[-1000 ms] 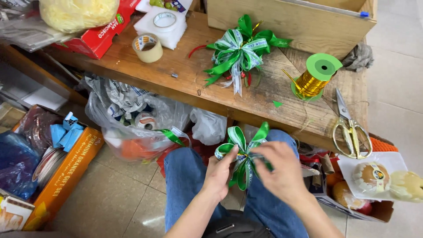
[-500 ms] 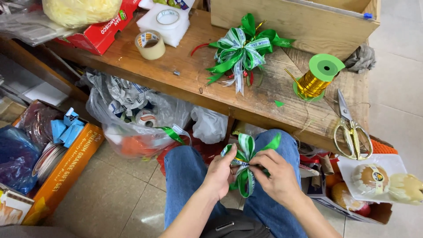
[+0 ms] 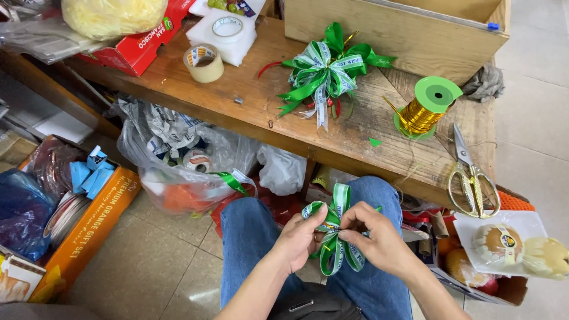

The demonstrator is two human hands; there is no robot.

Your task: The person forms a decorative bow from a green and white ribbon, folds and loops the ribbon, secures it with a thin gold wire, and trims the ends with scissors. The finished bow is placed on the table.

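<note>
Observed over the person's lap, below the front edge of the desk (image 3: 355,142): a half-made green and white ribbon bow (image 3: 333,240), gripped at its centre by both hands. Left hand (image 3: 302,237) is closed around the left side of the knot; right hand (image 3: 373,237) pinches the middle with fingertips drawn narrow. Loops stand above and hang below the pinch. Judged light, thin and springy, likely slippery, creasing if crushed; best held at the gathered centre, not the loops. On the desk lie a finished bow (image 3: 326,71), a gold wire spool (image 3: 427,109), scissors (image 3: 471,175) and a tape roll (image 3: 203,62)
</note>
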